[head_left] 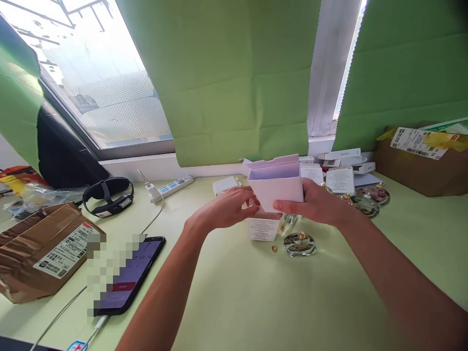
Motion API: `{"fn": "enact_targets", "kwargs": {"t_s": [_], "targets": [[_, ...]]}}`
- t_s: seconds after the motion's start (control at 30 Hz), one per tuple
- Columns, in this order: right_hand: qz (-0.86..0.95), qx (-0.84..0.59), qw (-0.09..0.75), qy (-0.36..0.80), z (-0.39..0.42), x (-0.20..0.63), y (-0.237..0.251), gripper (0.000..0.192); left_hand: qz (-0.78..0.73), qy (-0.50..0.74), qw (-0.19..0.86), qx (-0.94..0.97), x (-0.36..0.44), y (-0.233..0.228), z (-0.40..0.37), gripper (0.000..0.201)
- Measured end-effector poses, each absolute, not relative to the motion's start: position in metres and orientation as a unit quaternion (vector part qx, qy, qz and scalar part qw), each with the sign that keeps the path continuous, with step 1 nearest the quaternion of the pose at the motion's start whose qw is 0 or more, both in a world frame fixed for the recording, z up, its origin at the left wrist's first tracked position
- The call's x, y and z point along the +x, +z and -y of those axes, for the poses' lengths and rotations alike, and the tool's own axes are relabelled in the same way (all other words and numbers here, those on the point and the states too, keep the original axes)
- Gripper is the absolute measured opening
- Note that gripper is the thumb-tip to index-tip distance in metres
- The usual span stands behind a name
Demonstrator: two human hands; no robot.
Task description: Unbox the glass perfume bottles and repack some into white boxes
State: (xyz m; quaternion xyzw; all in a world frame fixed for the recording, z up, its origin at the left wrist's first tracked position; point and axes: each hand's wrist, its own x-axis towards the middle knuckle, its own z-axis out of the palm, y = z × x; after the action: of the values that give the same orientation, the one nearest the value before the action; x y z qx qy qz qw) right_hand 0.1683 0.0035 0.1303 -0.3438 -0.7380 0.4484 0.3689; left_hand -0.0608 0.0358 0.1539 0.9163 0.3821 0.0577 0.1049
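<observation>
Head view of a person at a pale green desk (234, 302). Both hands hold a small white box (277, 184) raised above the desk, its top flap open and its lilac interior showing. The right hand (318, 202) closes its fingers around the box's right side, thumb across the front face; the left hand (228, 207) meets the lower left corner with fingers curled, though how firmly it grips cannot be told. Nothing is seen inside the box from this angle, so it is judged open and not yet filled or closed. Just below the hands stand a second small white box (262, 228) with printed text, a round glass bottle (300, 243) with a gold cap, and a loose gold cap (274, 249). More glass bottles (369, 200) and flat white cartons (341, 161) lie behind. At left rest a phone (127, 278), a brown parcel (40, 251) and a power strip (171, 187).
</observation>
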Motion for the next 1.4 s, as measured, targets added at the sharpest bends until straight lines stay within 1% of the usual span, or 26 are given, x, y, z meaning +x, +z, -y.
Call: {"fn": "enact_targets", "kwargs": {"t_s": [0.13,0.23,0.4,0.57,0.73,0.87,1.1,1.3,1.4], "targets": [[0.773,-0.352,0.369,0.378,0.002,0.16,0.135,0.027,-0.381,0.033,0.113,0.917,-0.062,0.151,-0.036,0.023],[0.789,-0.362,0.348,0.353,0.006,0.156,0.137,0.028,-0.371,0.001,0.151,0.916,-0.065,0.151,-0.038,0.021],[0.797,-0.365,0.322,0.358,0.003,0.157,0.132,0.033,-0.378,-0.017,0.2,0.904,-0.069,0.153,-0.042,0.023],[0.805,-0.329,0.325,0.372,-0.004,0.156,0.125,0.047,-0.343,-0.008,0.236,0.909,-0.069,0.154,-0.044,0.024],[0.806,-0.348,0.309,0.365,-0.005,0.158,0.123,0.041,-0.323,0.003,0.264,0.909,-0.067,0.154,-0.044,0.027],[0.805,-0.362,0.296,0.365,-0.005,0.161,0.125,0.038,-0.32,0.01,0.266,0.909,-0.068,0.152,-0.046,0.027],[0.812,-0.369,0.265,0.367,-0.006,0.163,0.126,0.039,-0.314,0.009,0.251,0.916,-0.068,0.153,-0.047,0.024],[0.817,-0.369,0.251,0.365,-0.006,0.163,0.125,0.033,-0.328,0.009,0.236,0.915,-0.068,0.153,-0.047,0.025],[0.816,-0.369,0.247,0.37,-0.007,0.164,0.124,0.037,-0.318,0.011,0.234,0.919,-0.069,0.151,-0.049,0.022]]}}
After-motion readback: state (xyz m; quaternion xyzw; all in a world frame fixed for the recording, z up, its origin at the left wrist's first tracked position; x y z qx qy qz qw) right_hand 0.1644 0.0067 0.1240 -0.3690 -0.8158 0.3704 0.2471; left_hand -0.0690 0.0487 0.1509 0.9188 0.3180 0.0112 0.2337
